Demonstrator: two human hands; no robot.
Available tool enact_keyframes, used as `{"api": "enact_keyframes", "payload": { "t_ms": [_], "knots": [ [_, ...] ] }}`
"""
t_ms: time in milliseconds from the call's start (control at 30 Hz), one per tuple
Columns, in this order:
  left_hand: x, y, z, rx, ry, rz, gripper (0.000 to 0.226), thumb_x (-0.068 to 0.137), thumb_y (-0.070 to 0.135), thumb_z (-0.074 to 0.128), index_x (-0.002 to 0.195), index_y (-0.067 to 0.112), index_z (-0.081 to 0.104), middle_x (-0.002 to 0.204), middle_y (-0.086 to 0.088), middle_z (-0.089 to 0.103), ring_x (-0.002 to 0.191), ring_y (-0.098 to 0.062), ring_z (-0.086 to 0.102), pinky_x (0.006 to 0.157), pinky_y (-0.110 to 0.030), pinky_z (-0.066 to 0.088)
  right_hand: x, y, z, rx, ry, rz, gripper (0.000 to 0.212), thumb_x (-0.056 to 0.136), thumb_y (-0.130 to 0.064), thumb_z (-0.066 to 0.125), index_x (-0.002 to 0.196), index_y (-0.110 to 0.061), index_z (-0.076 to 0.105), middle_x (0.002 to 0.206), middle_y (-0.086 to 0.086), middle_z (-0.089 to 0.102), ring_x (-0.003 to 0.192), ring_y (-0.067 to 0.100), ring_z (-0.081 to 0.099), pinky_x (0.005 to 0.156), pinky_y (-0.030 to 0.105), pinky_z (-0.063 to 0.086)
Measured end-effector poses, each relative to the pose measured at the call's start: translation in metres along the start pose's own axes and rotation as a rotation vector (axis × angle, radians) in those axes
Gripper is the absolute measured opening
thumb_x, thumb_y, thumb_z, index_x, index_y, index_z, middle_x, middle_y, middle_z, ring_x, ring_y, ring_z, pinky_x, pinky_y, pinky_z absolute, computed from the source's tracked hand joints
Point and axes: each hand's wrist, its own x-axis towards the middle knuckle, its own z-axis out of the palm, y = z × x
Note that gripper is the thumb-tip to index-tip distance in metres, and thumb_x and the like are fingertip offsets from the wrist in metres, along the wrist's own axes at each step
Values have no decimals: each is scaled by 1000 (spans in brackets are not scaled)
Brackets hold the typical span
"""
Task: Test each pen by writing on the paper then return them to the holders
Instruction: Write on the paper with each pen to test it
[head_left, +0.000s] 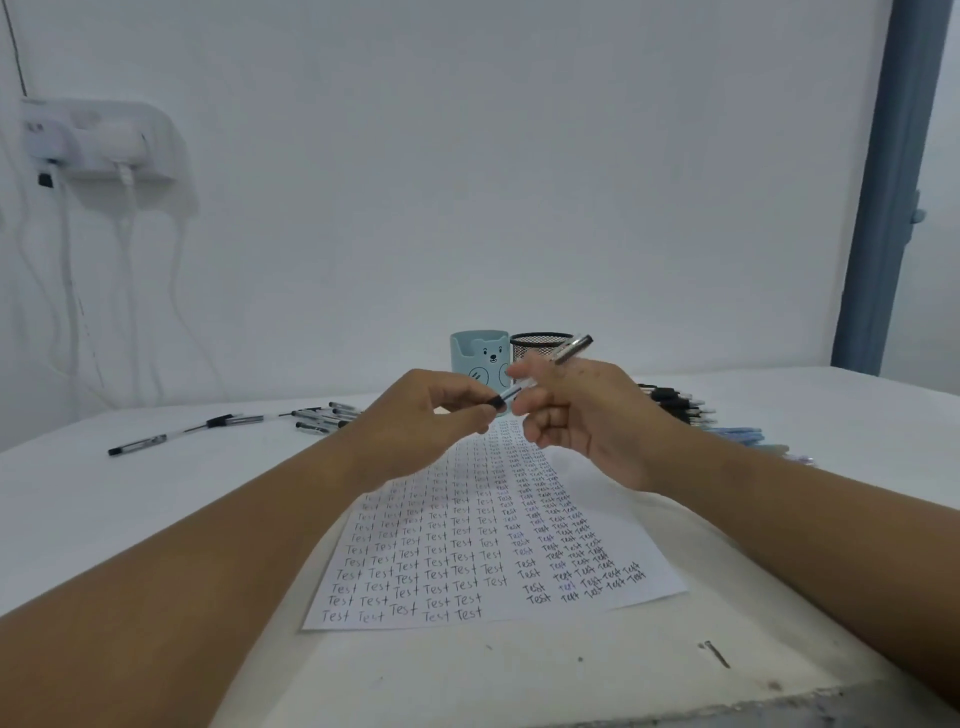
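right hand (571, 415) pinching pen (563, 353) barrel, left hand (431, 415) pinching its cap (496, 401); at twelve o'clock, holders (480, 358); risks: cap jerking free, ink flicking onto paper (467, 545).

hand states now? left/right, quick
Left hand: closed, pinching the black pen cap at the pen's tip end.
Right hand: closed, holding the clear-barrelled pen above the paper.

The hands hide the paper's (467, 545) far end, the bear holder's (480, 356) base and the pen's (563, 353) middle.
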Motion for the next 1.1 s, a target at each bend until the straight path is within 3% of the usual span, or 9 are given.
{"api": "enact_keyframes", "payload": {
  "t_ms": [100,233,367,467,633,767,867,1000,1100],
  "knots": [
    [1,0,2,18,-40,16,15,93,23,72,106,28,79,97,3,76,100,-10,67,97,-32,50,0,8,1,-84,51,-44,17,82,-20,79,82,-9,66,62,2,60,56,18,51,57,28,45],
    [4,-5,3,50,-135,-48,11,92,31,72,101,32,79,106,12,75,108,0,64,104,-41,47,6,14,-2,-21,149,17,29,85,6,66,71,-14,49,54,3,48,48,18,38,47,26,37],
    [8,-8,4,49,-241,-101,16,85,30,67,94,29,79,118,9,69,114,-10,59,102,-39,46,0,10,-6,50,122,162,14,92,-9,45,85,-10,58,58,10,49,46,20,41,45,23,32],
    [10,-9,8,96,-315,-128,29,78,33,53,92,33,78,112,13,65,111,-10,56,93,-35,45,-5,8,-6,-61,10,249,37,101,-33,40,85,-11,66,59,12,55,45,21,43,46,24,28],
    [6,-10,12,257,-392,-121,18,87,46,74,103,52,67,118,25,59,111,10,51,97,-25,39,-19,0,-6,-165,-69,251,59,95,-60,46,70,-10,67,55,12,55,38,19,44,38,19,28],
    [5,-9,13,363,-446,-93,39,75,65,73,112,58,63,127,31,49,125,9,42,112,-32,33,-34,-5,-17,-296,-140,168,37,74,-35,77,61,-14,51,52,11,50,38,18,42,37,19,24],
    [7,-9,13,396,-457,-97,50,67,73,69,115,61,61,129,33,48,126,9,41,117,-36,32,-49,-2,-25,-309,-136,132,44,74,-12,82,59,-15,40,45,6,39,42,16,31,40,20,23],
    [8,-11,12,400,-460,-100,51,66,74,70,115,62,61,128,33,49,125,11,42,116,-35,33,-66,-1,-28,-338,-184,26,30,73,-17,81,65,-4,55,46,12,47,36,16,35,38,17,27],
    [7,-12,12,394,-447,-97,51,65,76,69,114,62,62,129,33,50,124,12,43,115,-34,35,-69,0,-28,-328,-234,25,43,76,-12,84,60,4,47,47,15,50,35,17,39,37,17,29]
  ]
}}
